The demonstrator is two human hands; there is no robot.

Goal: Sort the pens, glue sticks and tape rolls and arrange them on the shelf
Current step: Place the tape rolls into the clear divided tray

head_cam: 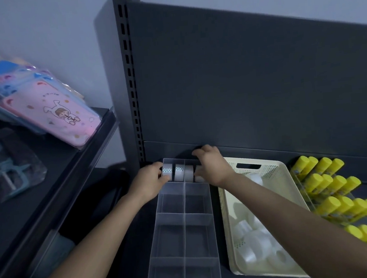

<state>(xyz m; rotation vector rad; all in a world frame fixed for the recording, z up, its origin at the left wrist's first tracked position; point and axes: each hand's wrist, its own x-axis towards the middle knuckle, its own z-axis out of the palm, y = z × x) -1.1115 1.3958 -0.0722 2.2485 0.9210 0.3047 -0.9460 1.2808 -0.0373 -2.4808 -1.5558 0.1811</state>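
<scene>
**Item: tape rolls (178, 172), head view.** Several rolls are standing on edge, side by side, in the farthest compartments of a clear divided organiser (162, 214), just above the frame's centre. The row's long axis is running left to right across the picture, square to both forearms.

**Left hand (150, 181).** It is sitting at the left end of the row, with its fingers curling round the end roll and gripping it.

**Right hand (211, 165).** It is sitting at the right end, with its fingers curling down over the organiser's far wall. A pale roll is showing just under the palm. Whether the hand is clamping that roll or only pressing it cannot be told.

**Governing relation.** The row is lying between the two hands, each touching its own end, neither nearer than the other. Any squeeze or straightening would probably be acting along the row's axis, inward from both ends.

**Organiser.** The nearer compartments are showing no contents.

**Stock remaining.** White loose rolls (252, 243) are lying in a cream basket (284, 174) just right of the organiser, nearer the right hand.

**Glue sticks (326, 184).** Yellow-capped sticks are lying in rows at the right edge.

**Pens.** None is showing.

**Housing.** The shelf (239, 79) is a dark unit, with pink pouches (62, 113) leaning on the neighbouring unit at upper left.
</scene>
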